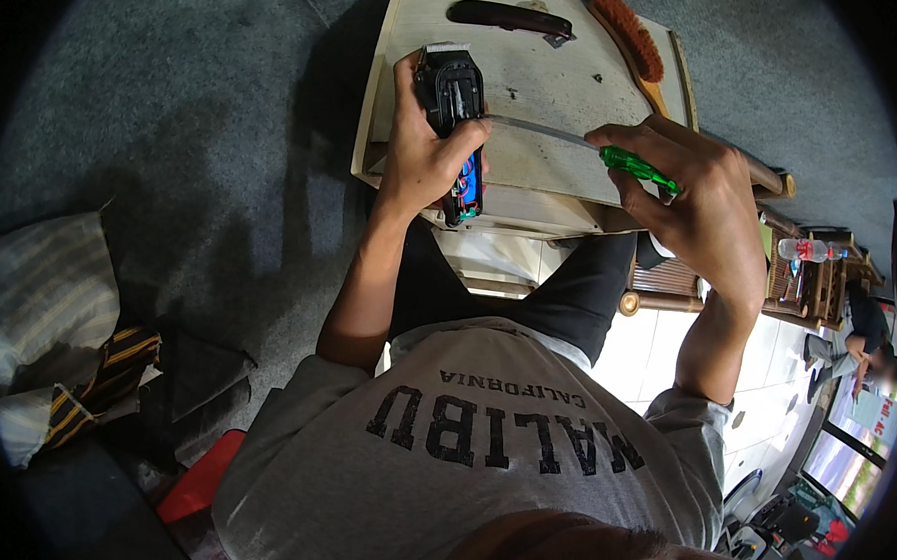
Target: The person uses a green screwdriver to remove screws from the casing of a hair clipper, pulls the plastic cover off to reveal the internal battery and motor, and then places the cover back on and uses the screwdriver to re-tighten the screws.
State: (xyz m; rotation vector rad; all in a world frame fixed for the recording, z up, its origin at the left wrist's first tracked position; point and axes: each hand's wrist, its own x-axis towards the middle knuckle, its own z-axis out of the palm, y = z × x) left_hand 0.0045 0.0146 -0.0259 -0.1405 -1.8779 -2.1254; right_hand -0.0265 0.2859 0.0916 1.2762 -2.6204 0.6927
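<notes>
An opened black hair clipper (455,98) is upright in my left hand (425,153), blade end away from me. Its casing is off on the upper side, showing a blue part and thin coloured wires at the near end. My left thumb presses across its middle. In my right hand (700,194) is a screwdriver (636,167) with a green see-through handle. Its long metal shaft points left and reaches the clipper beside my left thumb; the exact tip is hidden there. On the small table (539,166) beyond lies a dark, glossy curved cover (509,16).
A wooden brush (630,37) with orange-brown bristles lies at the table's far right. Bamboo furniture (659,291) holding a plastic bottle (806,250) stands to the right. Another person (862,347) sits farther right. Striped cloth (49,297) and a red item (202,476) lie at left.
</notes>
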